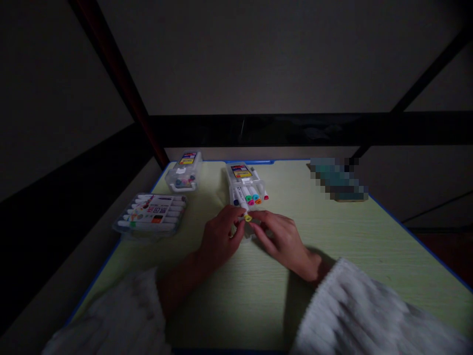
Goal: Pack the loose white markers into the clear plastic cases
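Observation:
A white marker with a yellow end (248, 217) points toward me at the middle of the table. My left hand (222, 233) pinches it from the left, thumb and forefinger closed near the yellow end. From the other side, my right hand (280, 237) has its thumb and fingertips closed at that same end. Just beyond lies a clear plastic marker case (244, 173) with a coloured label on top. Several white markers with green, pink, blue and orange ends (254, 195) stick out of it toward me. Part of the case's near side is hidden behind my hands.
To the left, a flat clear case of markers (151, 215) reaches the table's edge. Behind it stands another clear case (185, 171) with a handle. A blurred-out, phone-like flat object (338, 180) lies at the back right. The light-green table (332, 231) has a blue rim.

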A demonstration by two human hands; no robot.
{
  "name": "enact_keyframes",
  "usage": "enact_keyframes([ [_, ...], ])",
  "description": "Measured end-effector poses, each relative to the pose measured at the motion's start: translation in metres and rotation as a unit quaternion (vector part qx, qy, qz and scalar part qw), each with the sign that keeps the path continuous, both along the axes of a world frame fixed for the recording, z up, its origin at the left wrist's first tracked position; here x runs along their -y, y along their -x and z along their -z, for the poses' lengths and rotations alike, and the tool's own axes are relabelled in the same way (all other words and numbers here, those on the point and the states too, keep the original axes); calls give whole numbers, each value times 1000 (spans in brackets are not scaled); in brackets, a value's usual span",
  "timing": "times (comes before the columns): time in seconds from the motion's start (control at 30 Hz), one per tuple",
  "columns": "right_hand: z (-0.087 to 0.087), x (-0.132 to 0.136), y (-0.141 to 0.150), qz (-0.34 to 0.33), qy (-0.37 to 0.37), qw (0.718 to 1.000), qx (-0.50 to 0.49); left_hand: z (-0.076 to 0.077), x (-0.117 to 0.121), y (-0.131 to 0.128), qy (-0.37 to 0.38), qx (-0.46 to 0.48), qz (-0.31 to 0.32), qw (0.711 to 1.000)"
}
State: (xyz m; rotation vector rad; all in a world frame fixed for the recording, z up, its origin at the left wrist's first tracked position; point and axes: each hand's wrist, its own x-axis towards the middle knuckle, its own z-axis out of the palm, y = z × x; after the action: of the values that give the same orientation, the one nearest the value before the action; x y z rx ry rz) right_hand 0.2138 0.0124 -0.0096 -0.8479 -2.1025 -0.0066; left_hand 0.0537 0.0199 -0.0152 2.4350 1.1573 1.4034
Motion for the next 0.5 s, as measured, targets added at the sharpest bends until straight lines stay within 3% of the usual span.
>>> enact_keyframes([
  [0.5, 1, -2, 0, -3, 68, 998, -7, 1, -2, 0, 35, 3, -5, 999],
])
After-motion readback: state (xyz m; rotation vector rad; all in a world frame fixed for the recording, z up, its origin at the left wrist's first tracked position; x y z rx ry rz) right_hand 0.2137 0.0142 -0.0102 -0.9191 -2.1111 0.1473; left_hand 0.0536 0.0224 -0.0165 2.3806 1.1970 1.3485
